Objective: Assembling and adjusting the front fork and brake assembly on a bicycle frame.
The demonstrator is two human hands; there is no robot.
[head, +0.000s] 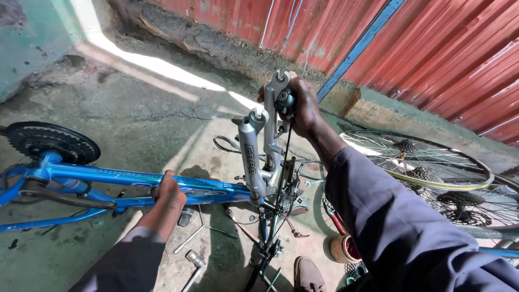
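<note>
An upside-down blue metal bicycle frame lies across the lower left of the view, its silver suspension fork standing upright near the centre with the fork ends pointing to the sky. No front wheel sits in the fork. The right hand is wrapped firmly around the top of the far fork leg, where a dark round part and a thin black cable also sit. The left hand is closed around a blue frame tube, steadying it. Both arms wear dark grey sleeves.

At the far left of the frame, the black toothed chainring is fitted. Judging by this, the bicycle is partly stripped or partly assembled: the fork is mounted, the wheels are off.

Two spoked bicycle wheels lie flat on the ground to the right, one with a gear cluster at its hub. Under the frame lie a metal cross-shaped socket wrench and small loose parts. A small round tin sits near a brown shoe.

The ground is cracked, stained grey concrete with a strip of sunlight. A red corrugated metal wall closes the back.
</note>
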